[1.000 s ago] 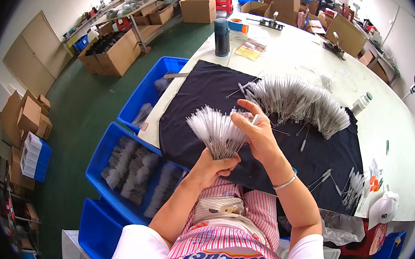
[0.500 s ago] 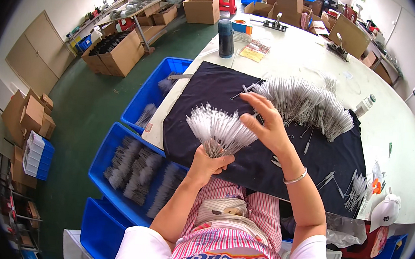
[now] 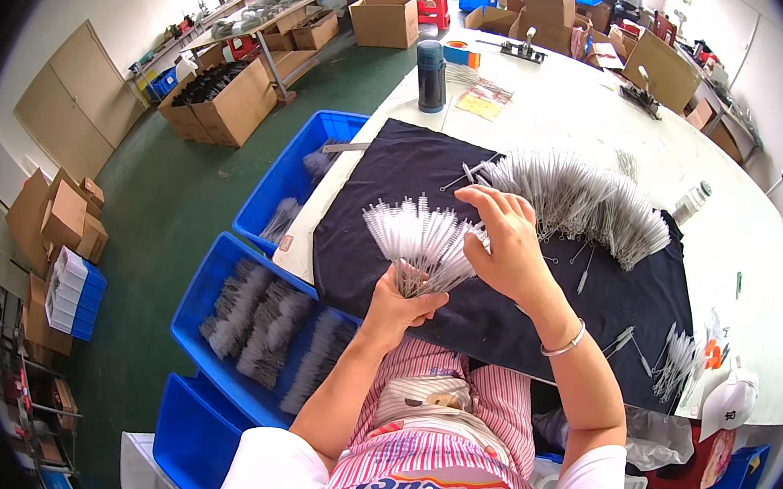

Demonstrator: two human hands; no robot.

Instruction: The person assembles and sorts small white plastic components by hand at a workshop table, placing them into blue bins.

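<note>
A fanned bunch of thin wire tube brushes point(image 3: 416, 233) with white bristles points away from me. My left hand point(image 3: 395, 308) is wrapped around their wire stems at the near end. At the bunch's right side hovers my right hand point(image 3: 511, 246), its fingers curved and apart, thumb close to the bristles; nothing shows in it. Just beyond, a big heap of similar brushes point(image 3: 573, 195) lies on the dark cloth point(image 3: 352, 218), bristles away and wire stems toward me. A few loose brushes point(image 3: 674, 362) rest at the cloth's right end.
Left of the table, blue bins point(image 3: 182, 319) hold rows of brushes. A dark flask point(image 3: 431, 78) stands on the white table point(image 3: 572, 93), with a clear bottle point(image 3: 690, 202) to the right. A white cap point(image 3: 729, 401) hangs at the right edge. Cardboard boxes point(image 3: 383, 20) sit farther back.
My right hand has come slightly lower beside the bunch, and its fingers are a little more curled. My left hand keeps its hold. The whole view has shifted slightly.
</note>
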